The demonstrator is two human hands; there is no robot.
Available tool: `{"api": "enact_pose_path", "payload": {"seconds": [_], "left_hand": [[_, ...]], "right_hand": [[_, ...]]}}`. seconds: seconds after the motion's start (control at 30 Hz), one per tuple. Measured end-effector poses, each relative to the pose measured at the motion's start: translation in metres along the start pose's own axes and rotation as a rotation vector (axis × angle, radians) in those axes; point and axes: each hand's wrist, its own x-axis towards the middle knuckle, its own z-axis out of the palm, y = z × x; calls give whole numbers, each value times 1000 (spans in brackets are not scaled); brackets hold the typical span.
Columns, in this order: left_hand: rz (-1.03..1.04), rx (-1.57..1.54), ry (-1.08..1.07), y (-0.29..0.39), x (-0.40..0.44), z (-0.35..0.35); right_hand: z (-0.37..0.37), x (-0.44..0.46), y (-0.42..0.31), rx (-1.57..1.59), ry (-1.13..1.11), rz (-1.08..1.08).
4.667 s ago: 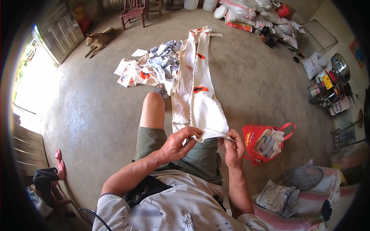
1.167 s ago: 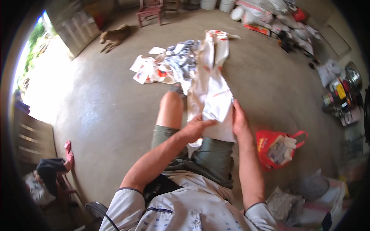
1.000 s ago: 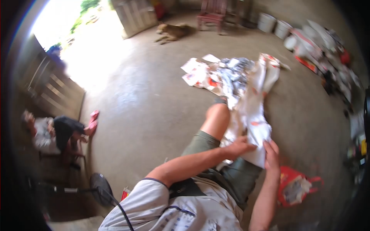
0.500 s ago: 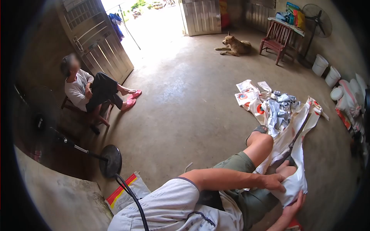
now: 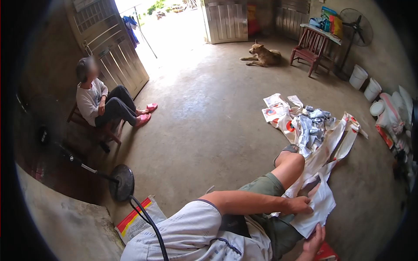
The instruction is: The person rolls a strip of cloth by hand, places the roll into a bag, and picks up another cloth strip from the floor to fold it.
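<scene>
Over my lap lies a long white strip of cloth or sheet material (image 5: 321,202); its exact material is not clear. My left hand (image 5: 299,204) pinches its upper side, fingers closed on it. Lower down, my right hand (image 5: 315,240) grips the near edge between thumb and fingers. The strip runs away past my bent leg toward a heap of white and grey-blue pieces (image 5: 314,128) on the floor, some printed with orange and dark round marks. Part of my lower leg is hidden behind the strip.
A seated person in pink shoes (image 5: 98,98) is at the left, by an open metal door (image 5: 114,48). A dog (image 5: 262,55) lies near the doorway. Along the right are a wooden chair (image 5: 310,48), a fan (image 5: 357,27), white buckets (image 5: 359,76) and sacks (image 5: 390,111). A fan base (image 5: 122,182) stands nearby.
Both my hands have shifted slightly left with the strip, which now lies flatter and wider between them. The seated person has lowered a raised leg and sits more upright.
</scene>
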Motion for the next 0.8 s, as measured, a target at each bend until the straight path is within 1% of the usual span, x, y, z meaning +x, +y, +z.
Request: {"api": "enact_pose_path", "payload": {"seconds": [0.1,0.17,0.2,0.3,0.37,0.43,0.5,0.63,0.7,0.8], "left_hand": [[36,76,99,13,9,8],[96,89,156,25,5,14],[126,94,184,32,3,16],[89,61,190,28,22,10],[69,59,186,17,33,10],[77,76,191,16,24,10],[65,206,189,13,20,10],[-23,384,151,22,2,11],[-18,363,156,17,1,13],[-1,277,159,6,8,12]], "right_hand": [[-6,12,3,-19,49,-43],[-17,23,5,-62,55,-56],[-18,25,6,-33,58,-63],[-16,28,6,46,57,-82],[-18,26,10,-22,122,-98],[-24,27,17,-118,154,-92],[-30,24,21,-245,155,-68],[-29,17,23,-218,162,-66],[-33,15,29,-204,156,-94],[-27,7,21,-248,155,-38]]}}
